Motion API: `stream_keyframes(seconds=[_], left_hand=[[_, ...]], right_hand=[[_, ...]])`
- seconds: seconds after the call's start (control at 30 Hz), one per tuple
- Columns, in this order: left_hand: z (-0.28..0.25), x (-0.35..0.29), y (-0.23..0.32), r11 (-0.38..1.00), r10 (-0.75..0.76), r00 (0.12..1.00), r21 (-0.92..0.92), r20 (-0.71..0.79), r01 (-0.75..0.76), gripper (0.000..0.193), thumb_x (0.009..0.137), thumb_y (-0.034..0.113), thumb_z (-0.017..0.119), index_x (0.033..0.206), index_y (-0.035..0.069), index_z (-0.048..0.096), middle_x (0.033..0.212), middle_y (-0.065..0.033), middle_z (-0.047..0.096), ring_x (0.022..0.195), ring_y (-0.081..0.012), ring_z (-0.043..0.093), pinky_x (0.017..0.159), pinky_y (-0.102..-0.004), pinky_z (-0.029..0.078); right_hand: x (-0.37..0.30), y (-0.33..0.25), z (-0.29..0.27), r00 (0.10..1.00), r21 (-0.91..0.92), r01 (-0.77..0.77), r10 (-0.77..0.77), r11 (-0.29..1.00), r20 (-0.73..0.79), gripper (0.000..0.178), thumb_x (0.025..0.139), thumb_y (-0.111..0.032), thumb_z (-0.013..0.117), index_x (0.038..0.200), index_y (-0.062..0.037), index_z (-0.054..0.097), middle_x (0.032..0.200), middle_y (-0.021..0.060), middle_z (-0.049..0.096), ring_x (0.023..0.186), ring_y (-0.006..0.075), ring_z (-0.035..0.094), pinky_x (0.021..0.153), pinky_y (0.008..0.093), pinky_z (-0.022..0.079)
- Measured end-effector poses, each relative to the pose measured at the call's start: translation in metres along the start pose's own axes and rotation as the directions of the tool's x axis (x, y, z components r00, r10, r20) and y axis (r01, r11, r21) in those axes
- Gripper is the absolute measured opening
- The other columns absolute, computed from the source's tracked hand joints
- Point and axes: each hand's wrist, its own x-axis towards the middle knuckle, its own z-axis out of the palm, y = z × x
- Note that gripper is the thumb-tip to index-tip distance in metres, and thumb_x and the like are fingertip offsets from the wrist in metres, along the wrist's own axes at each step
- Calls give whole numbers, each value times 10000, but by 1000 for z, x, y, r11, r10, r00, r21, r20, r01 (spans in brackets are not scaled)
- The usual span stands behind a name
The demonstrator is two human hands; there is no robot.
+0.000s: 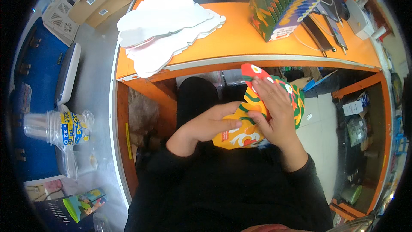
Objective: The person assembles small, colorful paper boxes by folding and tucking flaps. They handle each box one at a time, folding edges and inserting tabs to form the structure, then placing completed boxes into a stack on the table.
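Both forearms come up from the lower edge in black sleeves (307, 169) and converge above the lap. The left hand (201, 124) reaches rightward, wrist slightly bent, pinching the left edge of a colourful printed card piece (234, 138), one digit lying across its orange face. The right hand (277, 109) lies over the same piece, back uppermost, its four fingers stretched up and leftward, side by side, the thumb set apart toward the left hand; whether it grips beneath, I cannot tell. The card is just short of the orange desk (236, 30), where white cut-out sheets (169, 23) lie at left and a row of folded printed cards (279, 10) stands at right.
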Motion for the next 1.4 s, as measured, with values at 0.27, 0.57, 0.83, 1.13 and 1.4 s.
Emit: stream_keyframes(seconds=[0.27,0.57,0.83,1.13,1.4], left_hand=[[25,14,-6,991,30,968,-119,-250,-62,251,1017,240,543,1101,7,583,949,-40,646,883,-77,609,776,-247,492],[6,7,-14,815,398,771,-196,-497,-546,305,936,182,663,1120,58,453,1001,-88,659,947,-113,647,738,-229,523],[33,15,-7,941,166,883,-198,-439,-275,466,930,93,648,1351,16,463,1276,-117,597,1158,-182,589,972,-344,493],[42,21,-17,980,18,846,-158,-533,-120,348,968,137,618,1284,29,517,1178,-94,633,1036,-148,631,881,-314,528],[39,28,-23,874,-193,831,-477,-522,-96,318,965,113,598,1256,22,505,1149,-119,637,1027,-228,661,883,-375,557]], right_hand=[[-7,-4,0,989,249,-123,98,961,112,290,886,-172,662,1148,-47,680,1049,152,711,905,350,688,803,408,540],[-8,9,0,956,490,-205,281,847,-87,305,997,-248,537,1095,-3,691,1032,159,725,960,248,715,848,348,547],[4,25,18,969,163,203,-174,966,-178,342,1000,-70,468,1335,-54,538,1301,227,598,1168,353,618,1005,388,468],[0,5,25,978,281,-116,158,953,-134,317,838,-71,706,1154,-48,702,1233,173,651,1084,291,672,918,341,529],[-1,1,32,949,255,-169,227,952,-219,280,863,-27,671,1141,-26,700,1185,175,675,1053,279,687,869,309,546]])
